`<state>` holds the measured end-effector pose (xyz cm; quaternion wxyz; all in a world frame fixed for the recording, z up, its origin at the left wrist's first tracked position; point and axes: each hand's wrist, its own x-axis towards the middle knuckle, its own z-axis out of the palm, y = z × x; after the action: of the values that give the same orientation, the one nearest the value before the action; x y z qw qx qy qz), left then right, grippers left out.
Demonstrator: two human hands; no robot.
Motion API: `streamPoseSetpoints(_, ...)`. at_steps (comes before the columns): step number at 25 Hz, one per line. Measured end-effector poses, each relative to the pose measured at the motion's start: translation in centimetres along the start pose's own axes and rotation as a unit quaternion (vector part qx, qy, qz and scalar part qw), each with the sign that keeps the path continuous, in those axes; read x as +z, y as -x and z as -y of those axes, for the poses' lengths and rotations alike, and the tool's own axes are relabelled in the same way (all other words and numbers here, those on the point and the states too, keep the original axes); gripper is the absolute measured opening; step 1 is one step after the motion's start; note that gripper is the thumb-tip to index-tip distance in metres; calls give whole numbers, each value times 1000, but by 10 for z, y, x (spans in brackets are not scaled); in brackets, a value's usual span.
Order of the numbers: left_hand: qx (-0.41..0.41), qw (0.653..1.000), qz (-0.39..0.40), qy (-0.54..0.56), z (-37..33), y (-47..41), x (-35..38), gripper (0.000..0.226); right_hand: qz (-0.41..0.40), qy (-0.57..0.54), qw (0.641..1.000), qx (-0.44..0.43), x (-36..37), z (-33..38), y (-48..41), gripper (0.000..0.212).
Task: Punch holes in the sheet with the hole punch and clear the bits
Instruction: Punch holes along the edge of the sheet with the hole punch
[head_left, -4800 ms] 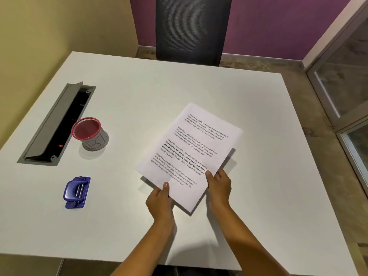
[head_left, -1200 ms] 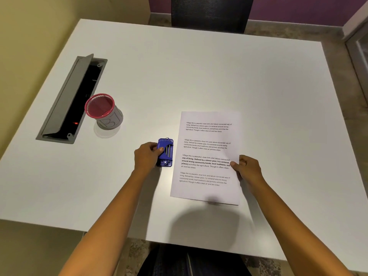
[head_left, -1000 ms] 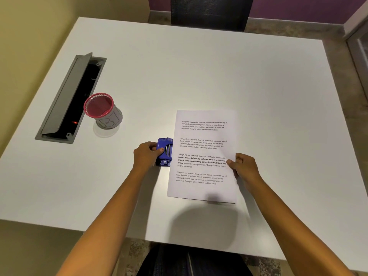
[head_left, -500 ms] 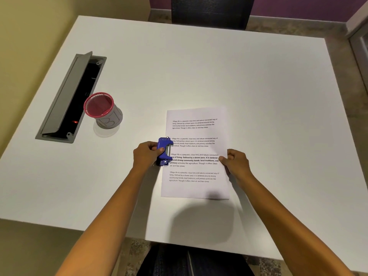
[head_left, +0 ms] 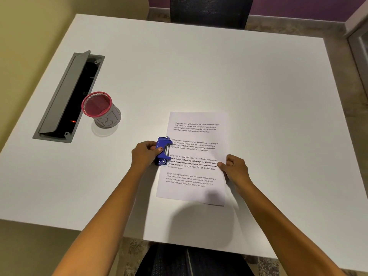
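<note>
A white printed sheet (head_left: 196, 154) lies flat on the white table (head_left: 219, 72) in front of me. Its left edge sits inside the jaw of a small blue hole punch (head_left: 163, 151). My left hand (head_left: 144, 154) grips the punch from its left side, thumb on top. The sheet's right edge, about halfway down, is pinched by my right hand (head_left: 234, 169). No paper bits are visible on the table.
A red-rimmed mesh cup (head_left: 100, 109) stands to the left of the sheet. Beside it, an open grey cable hatch (head_left: 65, 98) is set into the table. A black chair (head_left: 211, 10) stands at the far edge.
My right hand has slid the sheet leftward, so its left edge has gone into the punch's jaw. My left hand has kept the punch in place.
</note>
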<state>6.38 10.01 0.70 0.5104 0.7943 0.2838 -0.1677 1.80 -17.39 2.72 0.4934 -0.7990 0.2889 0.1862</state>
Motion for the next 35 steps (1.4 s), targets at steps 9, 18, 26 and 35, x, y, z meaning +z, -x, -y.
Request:
streamPoseSetpoints(9, -3, 1000, 13, 20, -1, -1, 0, 17, 4, -19, 1000, 3, -3, 5, -2, 45)
streamPoseSetpoints(18, -10, 1000, 8, 18, -1, 1, 0, 18, 16, -10, 1000, 0, -3, -5, -3, 46)
streamPoseSetpoints(26, -38, 998, 0, 41, -8, 5, 1, 16, 20, 11, 1000, -1, -2, -1, -4, 44)
streamPoseSetpoints(35, -74, 995, -24, 66, -13, 5, 3, 16, -16, 51, 998, -36, 2, -3, -10, 26)
